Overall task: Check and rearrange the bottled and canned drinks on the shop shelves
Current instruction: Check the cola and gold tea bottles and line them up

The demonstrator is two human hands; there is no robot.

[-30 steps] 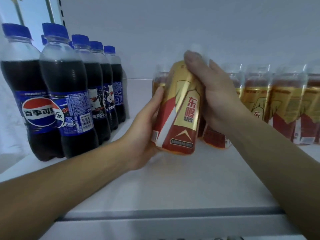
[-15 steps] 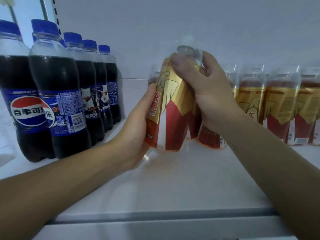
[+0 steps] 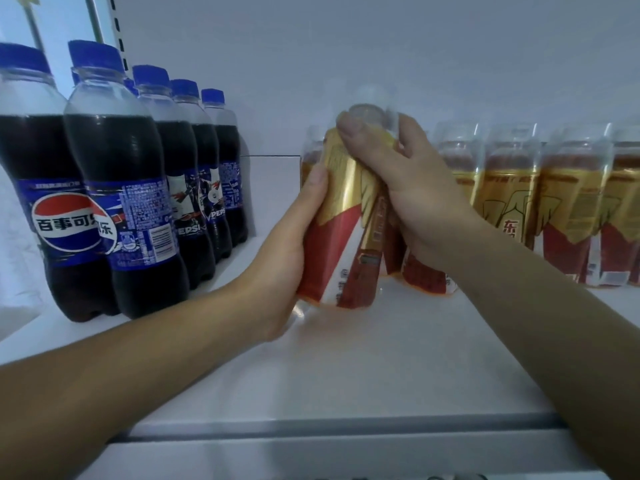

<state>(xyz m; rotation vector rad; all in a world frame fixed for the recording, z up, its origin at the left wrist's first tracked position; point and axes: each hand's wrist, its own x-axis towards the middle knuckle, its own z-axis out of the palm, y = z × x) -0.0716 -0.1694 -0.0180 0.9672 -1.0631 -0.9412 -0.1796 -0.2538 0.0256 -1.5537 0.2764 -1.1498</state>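
In left hand [image 3: 285,271], red-gold bottle [image 3: 332,244], seemingly tilted.

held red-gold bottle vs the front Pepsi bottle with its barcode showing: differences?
Label: the held bottle wears red and gold, the Pepsi bottle blue over dark cola.
Cap: Pepsi bottle blue; the held bottle's top looks clear.
Pose: held bottle tilted, gripped by the left hand and right hand; Pepsi bottle upright, untouched.
Both are plastic drink bottles at one shelf.
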